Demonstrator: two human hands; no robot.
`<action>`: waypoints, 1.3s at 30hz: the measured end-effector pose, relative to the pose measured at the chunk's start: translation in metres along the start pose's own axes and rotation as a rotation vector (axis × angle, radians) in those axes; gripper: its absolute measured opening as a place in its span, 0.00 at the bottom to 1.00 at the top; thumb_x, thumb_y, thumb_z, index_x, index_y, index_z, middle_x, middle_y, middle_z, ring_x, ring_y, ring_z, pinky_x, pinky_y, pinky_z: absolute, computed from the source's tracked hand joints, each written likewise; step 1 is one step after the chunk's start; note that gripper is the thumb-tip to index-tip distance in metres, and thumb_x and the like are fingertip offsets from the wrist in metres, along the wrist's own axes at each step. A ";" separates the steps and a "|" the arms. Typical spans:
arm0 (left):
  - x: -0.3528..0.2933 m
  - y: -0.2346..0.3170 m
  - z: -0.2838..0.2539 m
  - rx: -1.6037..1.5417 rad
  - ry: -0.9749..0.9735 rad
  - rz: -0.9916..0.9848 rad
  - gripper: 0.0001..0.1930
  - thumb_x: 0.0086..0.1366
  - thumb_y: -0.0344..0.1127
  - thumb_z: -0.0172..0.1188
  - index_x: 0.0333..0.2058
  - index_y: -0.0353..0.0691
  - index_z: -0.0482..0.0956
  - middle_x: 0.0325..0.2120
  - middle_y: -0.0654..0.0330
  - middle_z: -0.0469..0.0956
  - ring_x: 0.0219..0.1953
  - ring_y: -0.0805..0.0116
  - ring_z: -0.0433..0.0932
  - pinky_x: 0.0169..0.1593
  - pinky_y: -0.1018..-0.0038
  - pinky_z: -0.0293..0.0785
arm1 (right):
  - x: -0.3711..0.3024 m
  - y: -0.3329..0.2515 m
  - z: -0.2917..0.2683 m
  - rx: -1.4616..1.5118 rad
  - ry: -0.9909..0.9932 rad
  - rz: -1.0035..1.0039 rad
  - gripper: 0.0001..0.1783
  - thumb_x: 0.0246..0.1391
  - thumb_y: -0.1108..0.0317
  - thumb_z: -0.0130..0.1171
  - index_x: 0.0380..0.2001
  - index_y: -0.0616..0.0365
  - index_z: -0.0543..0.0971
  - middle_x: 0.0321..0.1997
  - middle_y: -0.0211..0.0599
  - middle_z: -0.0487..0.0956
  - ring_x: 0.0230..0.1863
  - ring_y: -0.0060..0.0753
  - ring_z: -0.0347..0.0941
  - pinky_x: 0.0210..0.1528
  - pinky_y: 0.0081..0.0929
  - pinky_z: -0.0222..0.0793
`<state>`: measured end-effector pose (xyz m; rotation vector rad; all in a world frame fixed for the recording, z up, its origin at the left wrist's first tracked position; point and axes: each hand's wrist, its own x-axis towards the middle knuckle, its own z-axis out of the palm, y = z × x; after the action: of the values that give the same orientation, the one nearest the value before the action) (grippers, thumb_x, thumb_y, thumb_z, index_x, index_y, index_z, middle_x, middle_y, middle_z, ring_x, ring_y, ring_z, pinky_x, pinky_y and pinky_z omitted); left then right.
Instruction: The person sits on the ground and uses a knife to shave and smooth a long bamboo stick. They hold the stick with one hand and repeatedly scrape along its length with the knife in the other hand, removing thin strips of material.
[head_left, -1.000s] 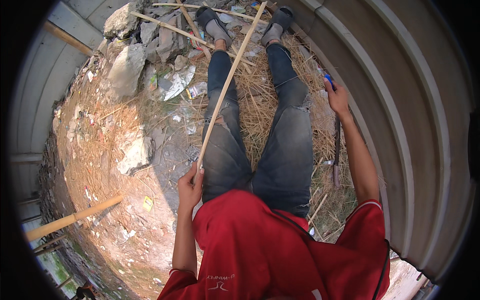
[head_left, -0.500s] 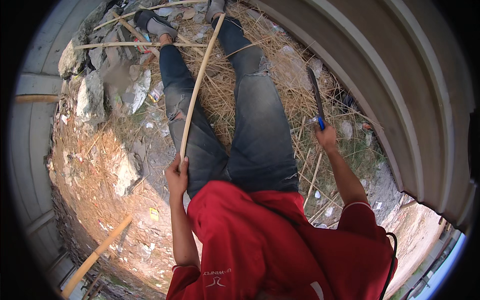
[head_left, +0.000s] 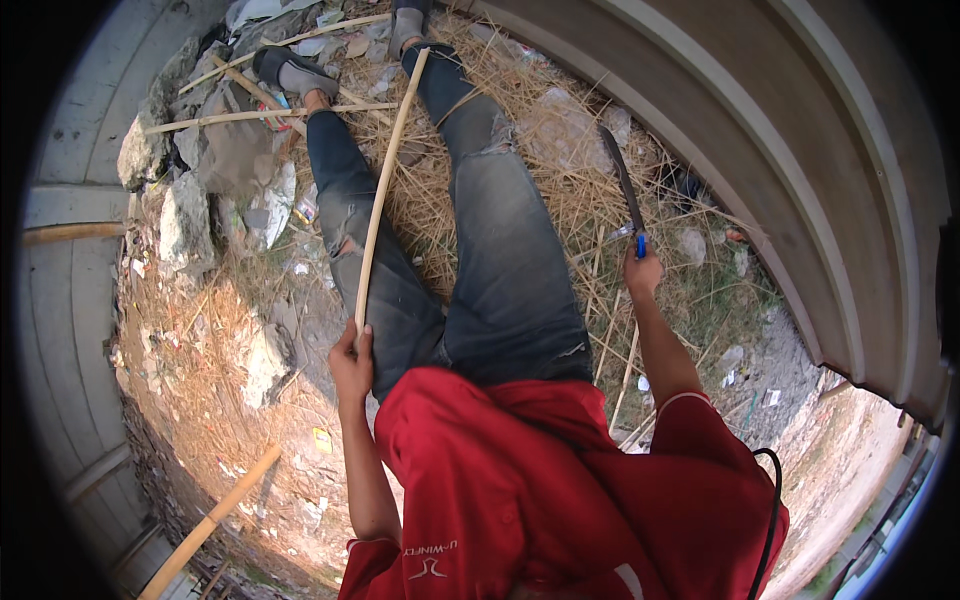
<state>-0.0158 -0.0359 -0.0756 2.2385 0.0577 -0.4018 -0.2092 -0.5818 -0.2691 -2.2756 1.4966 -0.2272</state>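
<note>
My left hand [head_left: 351,362] is closed around the lower end of a long, pale bamboo strip [head_left: 385,190]. The strip slants up and away over my left thigh, its far end near my right shin. Off to the right, my right hand [head_left: 643,272] grips the blue handle of a long knife [head_left: 625,185]. Its dark, narrow blade points away from me over the straw, apart from the strip. My legs in torn dark trousers [head_left: 500,240] stretch forward between both hands.
Dry straw and shavings [head_left: 560,140] cover the ground around my legs. Broken rocks [head_left: 185,220] and litter lie left. More bamboo strips [head_left: 240,117] lie near my left foot. A thicker bamboo pole [head_left: 215,515] slants at lower left. Ribbed metal sheeting [head_left: 760,180] curves along the right.
The view has turned slightly. The bamboo strip's far end has moved left and nearer. My right hand and the knife have shifted a little left; both grips stay the same.
</note>
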 end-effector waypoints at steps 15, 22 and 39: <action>-0.005 0.004 0.001 0.010 -0.005 -0.043 0.33 0.72 0.43 0.63 0.61 0.16 0.69 0.56 0.36 0.78 0.57 0.63 0.78 0.60 0.71 0.71 | 0.043 -0.054 0.037 0.091 -0.005 0.429 0.32 0.47 0.48 0.72 0.37 0.73 0.84 0.39 0.62 0.85 0.45 0.59 0.84 0.48 0.46 0.79; -0.001 0.000 0.002 -0.008 -0.003 -0.037 0.31 0.72 0.42 0.63 0.60 0.15 0.70 0.54 0.34 0.79 0.55 0.61 0.80 0.58 0.71 0.73 | 0.026 -0.020 0.046 0.596 -0.272 0.431 0.16 0.56 0.58 0.66 0.34 0.63 0.83 0.32 0.43 0.85 0.28 0.40 0.80 0.29 0.36 0.73; -0.005 0.008 0.003 -0.044 0.000 -0.048 0.32 0.72 0.43 0.63 0.61 0.15 0.70 0.58 0.33 0.76 0.61 0.57 0.76 0.64 0.69 0.69 | 0.102 -0.037 -0.032 1.426 -0.006 0.707 0.28 0.69 0.62 0.45 0.70 0.55 0.66 0.54 0.52 0.83 0.21 0.24 0.66 0.25 0.25 0.62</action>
<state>-0.0195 -0.0428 -0.0701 2.1976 0.1196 -0.4227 -0.1475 -0.6696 -0.2334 -0.6056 1.2995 -0.7458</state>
